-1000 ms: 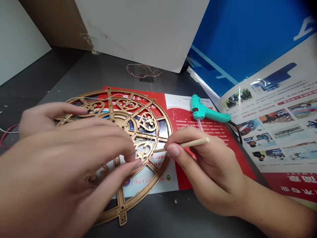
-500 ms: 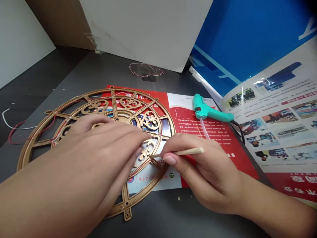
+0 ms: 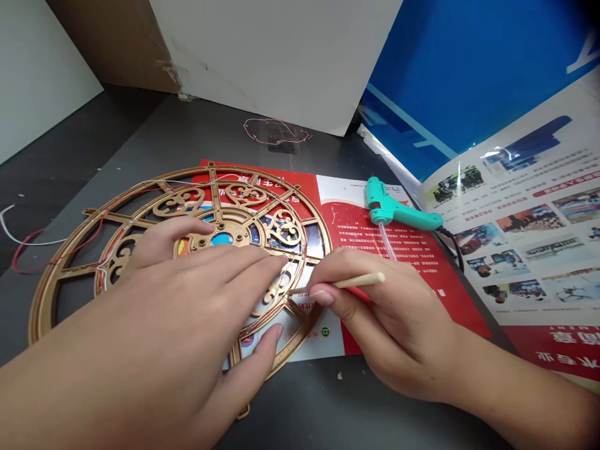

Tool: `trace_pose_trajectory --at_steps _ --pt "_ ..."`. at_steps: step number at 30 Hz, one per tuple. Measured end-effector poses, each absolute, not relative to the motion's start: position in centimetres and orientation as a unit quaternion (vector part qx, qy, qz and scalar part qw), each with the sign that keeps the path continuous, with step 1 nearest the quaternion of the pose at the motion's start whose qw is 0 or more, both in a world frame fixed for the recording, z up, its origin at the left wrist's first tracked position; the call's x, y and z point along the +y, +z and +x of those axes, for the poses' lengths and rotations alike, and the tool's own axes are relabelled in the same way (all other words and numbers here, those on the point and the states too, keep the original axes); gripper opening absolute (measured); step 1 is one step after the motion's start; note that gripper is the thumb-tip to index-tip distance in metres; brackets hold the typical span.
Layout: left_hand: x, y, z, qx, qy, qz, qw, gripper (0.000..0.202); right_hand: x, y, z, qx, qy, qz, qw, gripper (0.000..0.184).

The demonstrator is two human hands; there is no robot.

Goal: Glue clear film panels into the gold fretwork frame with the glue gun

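A round wooden openwork frame [image 3: 212, 187] with scrolled cut-outs lies on the table and partly on a red brochure. Thin red and white wires [image 3: 304, 240] run along its rings. My left hand [image 3: 197, 300] rests over the frame's near left part, fingers spread and thumb apart, holding nothing. In my right hand [image 3: 375, 319] a thin wooden stick [image 3: 360, 280] is pinched between thumb and forefinger. The stick's far tip meets the frame's inner ring at the right, beside a scroll cut-out and the wires.
A teal glue gun [image 3: 398, 212] with a clear glue stick lies on the red brochure [image 3: 412, 300]. Behind are a loop of thin wire [image 3: 276, 131] and a white box [image 3: 276, 56]. An upright printed sheet [image 3: 529, 219] stands at right. Loose wire ends [image 3: 32, 242] trail off left.
My left thumb has swung away from the fingers toward me, and the hand has opened out over the frame. The frame has shifted slightly. My right hand stays nearly in place with the stick.
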State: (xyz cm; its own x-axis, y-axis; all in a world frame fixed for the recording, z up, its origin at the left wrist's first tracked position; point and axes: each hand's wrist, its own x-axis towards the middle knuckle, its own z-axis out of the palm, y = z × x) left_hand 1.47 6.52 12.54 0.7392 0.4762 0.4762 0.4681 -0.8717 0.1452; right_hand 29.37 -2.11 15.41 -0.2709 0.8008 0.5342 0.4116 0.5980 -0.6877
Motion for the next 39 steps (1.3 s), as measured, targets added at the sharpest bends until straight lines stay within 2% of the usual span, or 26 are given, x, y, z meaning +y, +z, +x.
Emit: trace_pose_trajectory --at_steps 4,9,16,22,27,35,39 --pt "6.0 13.2 2.3 0.264 0.276 0.924 0.014 0.044 -2.1 15.8 29.4 -0.763 0.201 -0.418 0.450 0.020" --pt "6.1 13.5 2.4 0.259 0.270 0.927 0.007 0.048 -2.0 16.4 29.6 -0.754 0.195 -0.447 0.440 0.026" --pt "6.1 13.6 2.5 0.229 0.287 0.930 0.012 0.031 -2.1 16.3 29.5 -0.742 0.199 -0.458 0.447 0.024" --pt "6.2 14.0 2.8 0.235 0.288 0.928 0.024 0.040 -2.1 15.5 29.4 -0.756 0.238 -0.401 0.459 0.023" --pt "6.2 14.2 2.6 0.221 0.292 0.930 0.017 0.038 -2.1 15.0 29.4 -0.762 0.233 -0.381 0.469 0.020" --pt "5.1 11.3 0.7 0.215 0.253 0.943 0.014 0.031 -2.3 15.7 29.5 -0.762 0.236 -0.413 0.440 0.019" --pt "4.3 10.2 -0.2 0.212 0.247 0.945 0.039 0.030 -2.4 15.7 29.4 -0.752 0.245 -0.409 0.456 0.020"
